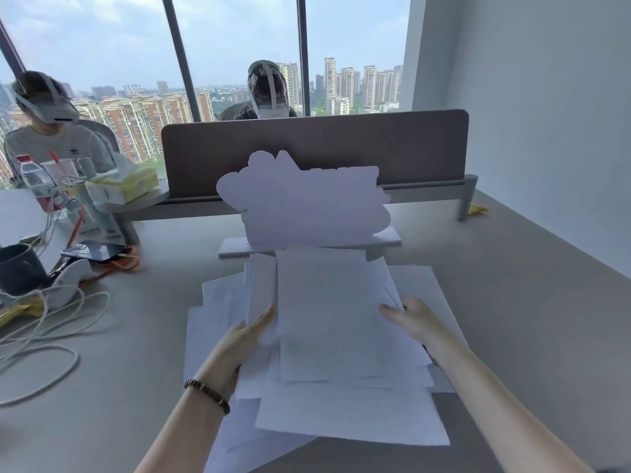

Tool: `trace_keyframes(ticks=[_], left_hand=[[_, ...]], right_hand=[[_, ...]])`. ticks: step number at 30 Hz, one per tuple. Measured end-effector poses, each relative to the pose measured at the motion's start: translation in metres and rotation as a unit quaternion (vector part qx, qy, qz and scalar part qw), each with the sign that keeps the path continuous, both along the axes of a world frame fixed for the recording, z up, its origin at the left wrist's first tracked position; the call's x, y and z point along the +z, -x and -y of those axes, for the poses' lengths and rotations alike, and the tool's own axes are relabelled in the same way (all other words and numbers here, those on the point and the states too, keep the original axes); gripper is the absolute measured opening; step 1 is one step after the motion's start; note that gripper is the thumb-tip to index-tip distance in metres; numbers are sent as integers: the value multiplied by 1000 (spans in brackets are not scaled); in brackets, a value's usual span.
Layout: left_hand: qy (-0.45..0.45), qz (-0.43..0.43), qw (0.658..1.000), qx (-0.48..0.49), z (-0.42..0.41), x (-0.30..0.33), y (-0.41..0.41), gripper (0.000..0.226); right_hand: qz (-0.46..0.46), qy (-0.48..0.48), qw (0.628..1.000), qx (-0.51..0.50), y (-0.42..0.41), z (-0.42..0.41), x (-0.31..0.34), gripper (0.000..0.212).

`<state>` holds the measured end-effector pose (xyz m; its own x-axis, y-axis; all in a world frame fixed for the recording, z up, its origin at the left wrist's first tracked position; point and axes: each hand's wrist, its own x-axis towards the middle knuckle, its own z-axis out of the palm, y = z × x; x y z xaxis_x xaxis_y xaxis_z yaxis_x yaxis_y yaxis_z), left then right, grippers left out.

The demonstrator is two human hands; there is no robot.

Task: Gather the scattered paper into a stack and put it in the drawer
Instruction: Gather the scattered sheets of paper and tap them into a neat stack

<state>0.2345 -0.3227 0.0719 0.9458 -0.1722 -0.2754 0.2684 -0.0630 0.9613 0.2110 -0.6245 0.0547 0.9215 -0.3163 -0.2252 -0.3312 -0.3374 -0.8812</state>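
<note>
Paper (341, 319): loose white sheets, light, floppy, slick against each other; likely to fan or slide. Lies in an uneven pile mid-counter (512, 302), toward the near edge. Best squared by its two side edges. Left hand (244, 339) pinches the top bundle's left edge; right hand (411, 319) holds its right edge, fingers hidden beneath. Drawer not in view.

Left grip (246, 336), right grip (409, 319): thumbs forward

Both forearms bare, no sleeves in view. Left wrist: dark beaded bracelet (207, 396), single strand. Right wrist bare, no rings visible.
</note>
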Motion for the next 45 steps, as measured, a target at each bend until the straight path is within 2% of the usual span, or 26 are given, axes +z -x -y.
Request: trace_keyframes(ticks=[3, 7, 9, 10, 12, 14, 17, 24, 27, 30, 34, 37, 45], left_hand=[[13, -33, 999, 6, 5, -7, 0, 84], [56, -55, 997, 0, 9, -7, -4, 45], [77, -60, 995, 4, 11, -8, -4, 39], [87, -57, 995, 1, 12, -6, -2, 36], [108, -45, 993, -2, 12, -1, 2, 27], [116, -20, 993, -11, 14, 6, 5, 19], [95, 36, 994, -27, 19, 19, 5, 19], [99, 179, 979, -22, 33, 50, 5, 23], [75, 254, 964, -18, 33, 59, 2, 29], [55, 292, 955, -2, 33, 62, 1, 28], [77, 276, 958, 4, 33, 53, 8, 37], [117, 234, 965, -12, 30, 45, 12, 31], [92, 215, 972, -17, 27, 36, 16, 34]], right_hand=[[-13, 9, 1000, 21, 4, -16, 3, 48], [-19, 62, 997, 29, -2, -22, 10, 49], [-21, 82, 996, 33, -3, -20, 10, 47], [-17, 65, 997, 37, -4, -17, 8, 41], [5, -46, 998, 39, -2, -16, 11, 29], [23, -136, 989, 49, 4, -15, 21, 27], [63, -178, 980, 68, 6, -14, 36, 29], [280, -153, 945, 77, 16, -23, 78, 41], [345, -124, 927, 80, 16, -22, 85, 41], [384, -101, 915, 66, 18, -23, 88, 41], [374, -67, 924, 49, 22, -23, 79, 37], [333, -71, 939, 52, 27, -24, 68, 28], [256, -112, 955, 98, 39, -36, 35, 42]])
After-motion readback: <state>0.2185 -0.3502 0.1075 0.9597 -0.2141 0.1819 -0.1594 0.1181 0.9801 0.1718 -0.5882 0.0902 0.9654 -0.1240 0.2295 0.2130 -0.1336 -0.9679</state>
